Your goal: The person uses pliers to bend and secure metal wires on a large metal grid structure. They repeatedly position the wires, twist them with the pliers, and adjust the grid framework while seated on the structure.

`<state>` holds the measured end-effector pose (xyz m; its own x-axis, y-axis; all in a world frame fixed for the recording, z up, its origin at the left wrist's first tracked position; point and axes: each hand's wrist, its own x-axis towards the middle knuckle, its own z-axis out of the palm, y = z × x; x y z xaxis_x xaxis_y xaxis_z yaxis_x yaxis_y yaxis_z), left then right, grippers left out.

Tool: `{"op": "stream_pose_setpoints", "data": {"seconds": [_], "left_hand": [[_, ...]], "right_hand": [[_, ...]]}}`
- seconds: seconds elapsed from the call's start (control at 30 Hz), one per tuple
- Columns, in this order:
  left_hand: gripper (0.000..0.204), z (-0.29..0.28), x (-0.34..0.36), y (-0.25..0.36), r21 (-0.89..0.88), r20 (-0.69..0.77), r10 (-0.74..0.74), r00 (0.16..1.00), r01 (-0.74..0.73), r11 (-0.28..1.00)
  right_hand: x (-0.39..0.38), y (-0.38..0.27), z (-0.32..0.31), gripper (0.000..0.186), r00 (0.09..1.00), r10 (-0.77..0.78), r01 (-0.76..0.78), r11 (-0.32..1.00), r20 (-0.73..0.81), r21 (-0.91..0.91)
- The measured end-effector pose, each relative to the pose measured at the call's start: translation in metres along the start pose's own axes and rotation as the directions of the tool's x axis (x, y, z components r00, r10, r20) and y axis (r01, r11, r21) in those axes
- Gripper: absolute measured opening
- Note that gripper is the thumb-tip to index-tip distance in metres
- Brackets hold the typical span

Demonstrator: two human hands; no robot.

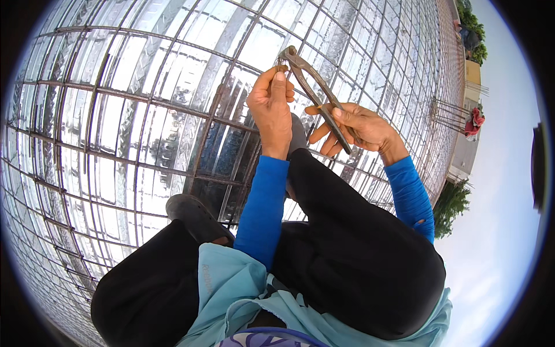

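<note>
My right hand (365, 128) is wrapped round the handles of rusty metal pincers (313, 95), its fingers partly spread along them. The pincers' head points up and away, and its jaws are by my left fingertips. My left hand (273, 110) is closed in a pinch on a thin brownish tie wire (281, 67). Whether the jaws grip the wire is too small to tell. Both hands are raised over a rebar mesh (202, 114).
Under the mesh lies shiny corrugated metal decking (167, 118). My dark shoe (193, 217) rests on the bars, with my bent knees on either side. To the right, upright rebar (451, 115) sticks up near a red bundle (474, 122). Another person (467, 37) is at the far upper right.
</note>
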<state>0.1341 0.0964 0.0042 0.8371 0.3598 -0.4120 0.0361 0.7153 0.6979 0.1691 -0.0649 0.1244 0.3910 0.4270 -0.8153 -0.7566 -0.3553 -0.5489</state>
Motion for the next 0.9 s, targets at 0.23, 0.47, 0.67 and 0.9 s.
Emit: {"op": "stream_pose_setpoints", "data": {"seconds": [0.23, 0.47, 0.67, 0.9], "left_hand": [[0.025, 0.005, 0.031, 0.004, 0.347, 0.136, 0.038, 0.990, -0.084, 0.934], [0.020, -0.010, 0.075, 0.005, 0.635, 0.199, -0.144, 0.969, -0.015, 0.772], [0.026, -0.032, 0.108, 0.027, 0.413, 0.025, -0.187, 0.982, 0.160, 0.896], [0.018, 0.028, 0.090, 0.036, 0.263, 0.319, -0.365, 0.874, 0.289, 0.921]], "right_hand": [[-0.007, 0.009, -0.026, 0.063, 0.994, -0.071, 0.056, 0.986, 0.089, 0.156], [0.017, 0.003, -0.082, 0.054, 0.996, -0.076, 0.084, 0.984, 0.055, -0.155], [0.005, 0.042, -0.112, 0.048, 0.974, -0.227, 0.226, 0.970, 0.004, -0.088], [0.083, 0.099, -0.110, 0.047, 0.568, -0.639, 0.146, 0.698, -0.518, -0.701]]}}
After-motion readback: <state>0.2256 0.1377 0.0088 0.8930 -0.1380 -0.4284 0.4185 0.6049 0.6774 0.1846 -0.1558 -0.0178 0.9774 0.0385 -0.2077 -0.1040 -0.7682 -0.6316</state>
